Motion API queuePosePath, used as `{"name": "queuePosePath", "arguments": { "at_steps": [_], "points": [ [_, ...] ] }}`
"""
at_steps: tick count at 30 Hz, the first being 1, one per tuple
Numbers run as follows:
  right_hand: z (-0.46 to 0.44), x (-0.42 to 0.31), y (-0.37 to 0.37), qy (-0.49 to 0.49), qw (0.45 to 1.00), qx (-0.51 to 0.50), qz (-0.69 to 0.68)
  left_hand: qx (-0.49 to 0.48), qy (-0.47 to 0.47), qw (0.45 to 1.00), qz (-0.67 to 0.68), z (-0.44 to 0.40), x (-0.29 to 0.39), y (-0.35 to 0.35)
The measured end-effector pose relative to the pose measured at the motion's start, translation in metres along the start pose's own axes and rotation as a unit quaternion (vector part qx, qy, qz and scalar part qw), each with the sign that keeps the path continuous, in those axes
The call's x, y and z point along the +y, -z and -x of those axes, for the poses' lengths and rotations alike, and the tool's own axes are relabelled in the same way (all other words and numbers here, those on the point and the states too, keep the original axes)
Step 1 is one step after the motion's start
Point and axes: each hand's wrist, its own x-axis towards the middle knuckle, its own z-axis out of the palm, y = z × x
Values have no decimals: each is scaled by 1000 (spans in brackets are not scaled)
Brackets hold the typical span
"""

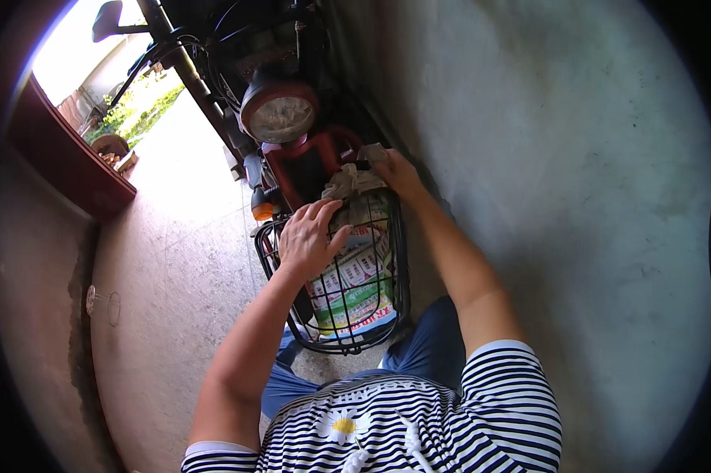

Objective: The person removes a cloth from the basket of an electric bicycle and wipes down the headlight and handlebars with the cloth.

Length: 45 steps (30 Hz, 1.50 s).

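Note:
A black wire basket (343, 306) is mounted at the end of a motorbike or similar two-wheeler, in front of my legs. Through its mesh shows a colourful printed bag or sheet (358, 272) in green, white and red. My left hand (310, 240) lies over the left rim of the basket, fingers stretched out and thumb apart, its fingertips close to a crumpled beige-grey cloth (352, 183). At the far right corner, my right hand (399, 173) is closed on a greyish end of that cloth. What lies under the cloth is hidden.
Behind the basket rise the vehicle's round headlight (280, 118), an orange turn signal (261, 209) and a mirror (108, 21). A grey wall (552, 181) stands close on the right. A dark red door (72, 154) is at left, beside a bright doorway.

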Motion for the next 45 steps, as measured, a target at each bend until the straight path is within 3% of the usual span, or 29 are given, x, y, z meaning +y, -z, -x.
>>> {"name": "queuePosePath", "arguments": {
  "at_steps": [1,3,5,7,9,10,12,14,16,17,19,21,23,24,26,27,29,31,33,35,37,38,41,43,45],
  "points": [
    [1,2,6,0,1000,-2,3,1,1,1000,3,1,-1,-1],
    [-3,6,30,-76,984,32,159,-2,8,1000,4,1,-2,-2],
    [-13,31,76,-93,962,33,255,3,14,1000,4,3,-1,-1],
    [-19,-28,114,-81,950,175,244,10,20,1000,6,1,-2,0],
    [-27,-89,128,7,952,233,198,40,20,999,9,2,1,0],
    [-29,-92,125,6,952,228,203,27,24,999,0,1,1,3],
    [-38,-96,117,40,973,130,186,12,21,1000,4,0,-2,0],
    [-39,-69,84,-83,985,17,152,11,15,1000,5,-1,-4,-2],
    [-31,-44,45,86,990,-25,105,13,17,1000,-1,0,-5,-2],
    [-31,-41,32,87,990,-30,105,15,22,1000,0,0,-6,-3],
    [-27,-44,14,198,962,-127,139,26,10,1000,11,1,-8,-3],
    [-23,-52,12,186,960,-135,162,25,22,999,19,3,-7,-2],
    [-20,-66,15,92,957,-224,159,30,30,999,28,2,-6,0],
    [-21,-71,14,93,956,-227,162,43,28,998,21,2,-6,0],
    [-23,-81,9,171,880,-295,331,58,27,998,19,6,-4,-3],
    [-27,-79,11,173,878,-296,335,53,32,998,13,6,-5,-4],
    [-43,-68,11,53,949,-197,239,56,36,998,6,6,-7,-5],
    [-66,-75,43,-44,995,26,85,32,38,999,12,7,-8,-5],
    [-63,-120,83,-90,988,101,67,27,38,999,22,8,-6,-1],
    [-63,-107,108,-89,987,137,-4,30,4,999,28,6,-7,0],
    [-60,-113,126,-93,944,247,-199,19,-5,999,33,2,-11,-4],
    [-59,-112,137,-97,894,259,-353,-6,-3,999,44,-1,-13,-5],
    [-50,-112,131,-159,864,246,-408,-49,17,996,70,-15,-6,-6],
    [-48,-83,120,-184,891,234,-342,-97,68,991,61,-28,14,2],
    [-56,-52,101,-119,964,182,-153,-98,89,990,41,-30,22,0]
  ]
}}
